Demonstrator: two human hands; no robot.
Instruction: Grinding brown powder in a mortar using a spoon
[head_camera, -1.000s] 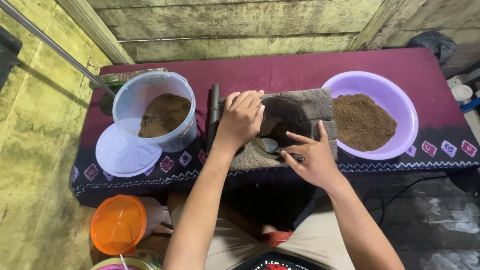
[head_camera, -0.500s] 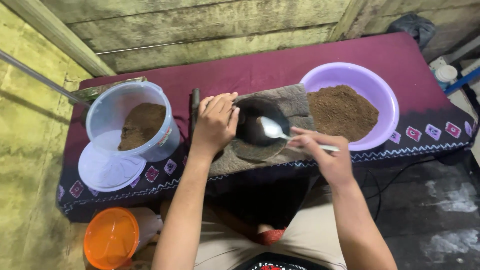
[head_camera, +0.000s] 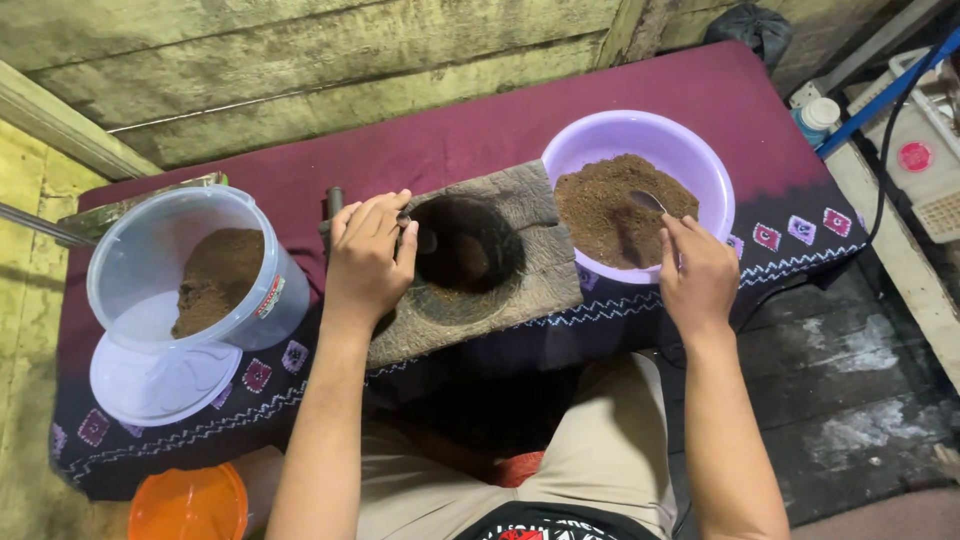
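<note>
While the maroon-draped surface (head_camera: 560, 100) carries everything, the stone mortar (head_camera: 470, 265) sits centre, steadied at its left rim by the left hand (head_camera: 368, 262), fingers curled over the edge. Right of it, the purple bowl (head_camera: 600, 135) holds brown powder (head_camera: 610, 205). Nearer this, the right hand (head_camera: 700, 280) pinches a spoon (head_camera: 650, 203), its handle running back toward the person and its tip in the powder.

L hand (head_camera: 368, 255) grips stone mortar (head_camera: 478, 262) rim; R hand (head_camera: 698, 275) dips spoon (head_camera: 648, 202) in purple bowl (head_camera: 637, 134) powder.
</note>
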